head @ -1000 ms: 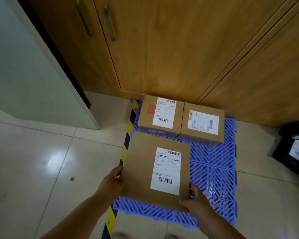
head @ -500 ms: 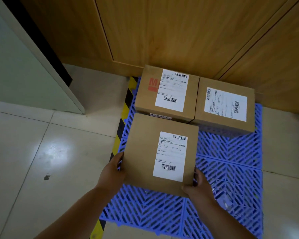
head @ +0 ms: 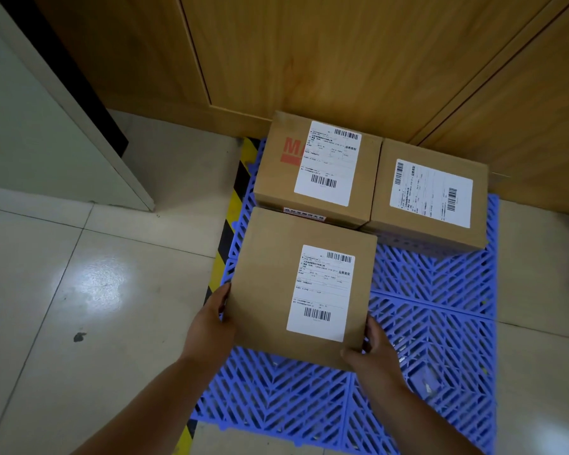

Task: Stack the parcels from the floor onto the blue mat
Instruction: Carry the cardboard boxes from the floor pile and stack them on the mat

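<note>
Both hands on one cardboard parcel, label up, held over the front-left part of the blue mat. Left hand grips the parcel's left edge, fingers wrapped under it and out of sight. Right hand clamps the near-right corner, thumb on the near edge, fingers up the right side. Can't tell whether the parcel's underside touches the mat yet (far edge sits just in front of the back-left parcel). Two more parcels at the back of the mat, side by side and touching: back-left parcel with red print, back-right parcel. Both against the wooden cabinet. Yellow-black tape runs along the mat's left edge on the tiled floor.
</note>
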Demonstrator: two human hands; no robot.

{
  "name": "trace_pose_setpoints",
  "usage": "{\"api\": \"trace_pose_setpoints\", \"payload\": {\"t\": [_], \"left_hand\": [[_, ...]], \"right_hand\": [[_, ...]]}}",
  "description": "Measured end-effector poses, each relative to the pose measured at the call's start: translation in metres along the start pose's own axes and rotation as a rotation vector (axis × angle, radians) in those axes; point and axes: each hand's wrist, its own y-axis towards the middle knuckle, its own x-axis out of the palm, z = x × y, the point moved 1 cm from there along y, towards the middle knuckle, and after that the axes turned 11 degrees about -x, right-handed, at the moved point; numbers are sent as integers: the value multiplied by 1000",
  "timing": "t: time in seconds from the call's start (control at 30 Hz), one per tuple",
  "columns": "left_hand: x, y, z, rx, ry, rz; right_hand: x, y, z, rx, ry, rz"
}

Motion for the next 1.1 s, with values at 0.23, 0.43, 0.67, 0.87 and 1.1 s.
{"api": "trace_pose_setpoints", "payload": {"t": [0.23, 0.43, 0.67, 0.87, 1.1], "left_hand": [[-8, -10, 10, -36, 59, -9], [-35, -52, 38, -65, 133, 23], [-68, -136, 107, 6, 223, -89], [-96, -232, 193, 101, 145, -118], [-145, -357, 264, 223, 128, -158]], "right_hand": [[-2, -5, -9, 28, -97, 2], [-30, -35, -39, 26, -110, 46], [-71, -112, -126, -17, -127, 83], [-106, -200, -228, -131, -88, 21], [-149, -322, -314, -262, -125, 17]]}}
